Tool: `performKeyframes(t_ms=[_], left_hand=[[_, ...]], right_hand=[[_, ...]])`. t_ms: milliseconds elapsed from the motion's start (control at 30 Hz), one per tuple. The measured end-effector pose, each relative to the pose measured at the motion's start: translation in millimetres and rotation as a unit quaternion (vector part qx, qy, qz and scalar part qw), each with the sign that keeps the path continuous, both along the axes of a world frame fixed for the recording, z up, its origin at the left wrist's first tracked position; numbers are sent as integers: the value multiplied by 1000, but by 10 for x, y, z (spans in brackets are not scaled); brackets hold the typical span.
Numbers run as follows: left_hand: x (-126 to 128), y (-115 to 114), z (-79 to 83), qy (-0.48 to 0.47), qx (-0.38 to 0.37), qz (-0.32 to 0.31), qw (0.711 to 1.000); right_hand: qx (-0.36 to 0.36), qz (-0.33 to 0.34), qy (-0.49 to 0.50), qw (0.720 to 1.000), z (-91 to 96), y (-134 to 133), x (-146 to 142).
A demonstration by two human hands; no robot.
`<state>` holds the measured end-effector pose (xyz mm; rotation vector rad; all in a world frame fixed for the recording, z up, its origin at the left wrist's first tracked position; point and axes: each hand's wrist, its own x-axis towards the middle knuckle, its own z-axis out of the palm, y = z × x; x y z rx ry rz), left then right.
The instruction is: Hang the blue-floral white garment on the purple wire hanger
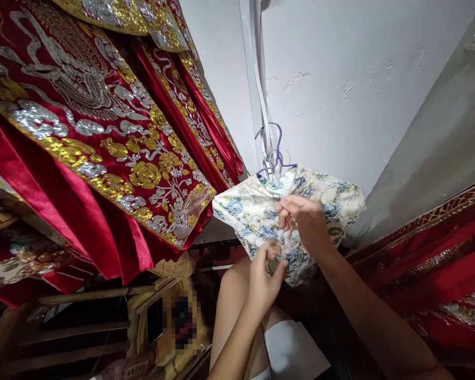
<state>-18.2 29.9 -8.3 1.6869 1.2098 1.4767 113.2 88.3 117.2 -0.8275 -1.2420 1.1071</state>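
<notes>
A short-sleeved garment (257, 214), white with blue and yellow-green flowers, hangs on a purple hanger (279, 153) in front of me. My right hand (301, 214) is at the upper front of the garment, thumb and forefinger pinched together and the other fingers curled. Whatever the pinch holds is too small to make out. Lower down, my left hand (267, 272) is by the garment's front, its thumb spread away from the bent fingers. Whether those fingertips touch the cloth is unclear. The garment's lower part is partly hidden behind my hands.
White straps (257, 79) run down the wall (340, 95) to the hanger. Red robes (114, 132) with gold and silver embroidery hang at left; more red cloth (439, 285) is at right. A wooden frame (136, 311) stands lower left. My knees and a white surface (295, 348) are below.
</notes>
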Motion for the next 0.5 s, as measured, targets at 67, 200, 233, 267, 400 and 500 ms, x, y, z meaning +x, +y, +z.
performKeyframes(t_ms=[67, 200, 233, 267, 400, 500], left_hand=[[-82, 129, 467, -38, 75, 40, 996], [-95, 441, 1221, 129, 202, 14, 971], [-61, 500, 1319, 160, 217, 6, 963], [-19, 542, 1383, 180, 229, 3, 957], [22, 584, 1463, 186, 285, 48, 939], [-294, 620, 1439, 65, 303, 168, 936]], right_hand=[[17, -15, -12, 1000, -84, -47, -12], [46, -9, -31, 998, -46, -40, 59], [58, -13, -43, 997, -17, -24, 87], [69, -21, -56, 996, 2, -3, 117], [64, -79, -101, 990, -171, 115, 213], [-3, -66, -115, 991, -542, 157, 273]])
